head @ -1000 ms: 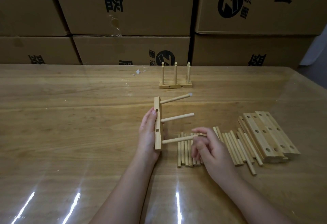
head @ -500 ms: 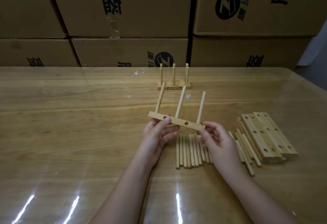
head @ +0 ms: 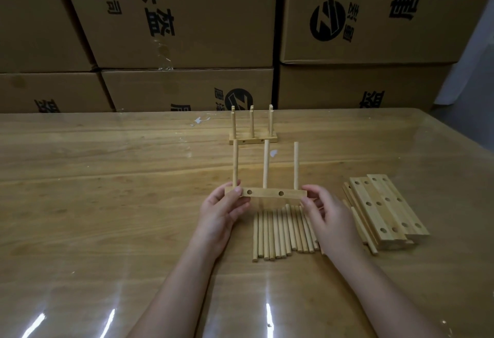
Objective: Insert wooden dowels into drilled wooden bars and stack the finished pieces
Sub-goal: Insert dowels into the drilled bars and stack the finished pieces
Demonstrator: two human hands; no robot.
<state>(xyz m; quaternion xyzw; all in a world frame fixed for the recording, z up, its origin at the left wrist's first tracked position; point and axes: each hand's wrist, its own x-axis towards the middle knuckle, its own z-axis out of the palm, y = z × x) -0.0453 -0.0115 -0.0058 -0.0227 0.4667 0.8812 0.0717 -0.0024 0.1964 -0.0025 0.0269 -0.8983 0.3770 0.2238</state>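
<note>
While pinched at both ends and held level, clear of the table (head: 107, 177): drilled bar (head: 266, 193), three dowels (head: 266, 164) standing upright out of its top edge. Two holes on its front face showing empty.

Left hand (head: 219, 212) pinching the bar's left end, thumb on the front face. Right hand (head: 328, 214) pinching the right end, fingers curled behind.

Looks fully pegged along the top, so probably ready for the stack. Beyond the bar, away from the person: finished pieces (head: 252, 138) already standing, dowels up. One or two, hard to tell.

Just under the bar, toward the person: row of loose dowels (head: 278, 233) lying side by side. Right of the bar: pile of unpegged bars (head: 385, 209), a few more dowels tucked along its left edge. Plenty left to do, by that count.

Far behind the bar: cardboard boxes (head: 187, 17), all shut, contents hidden.
</note>
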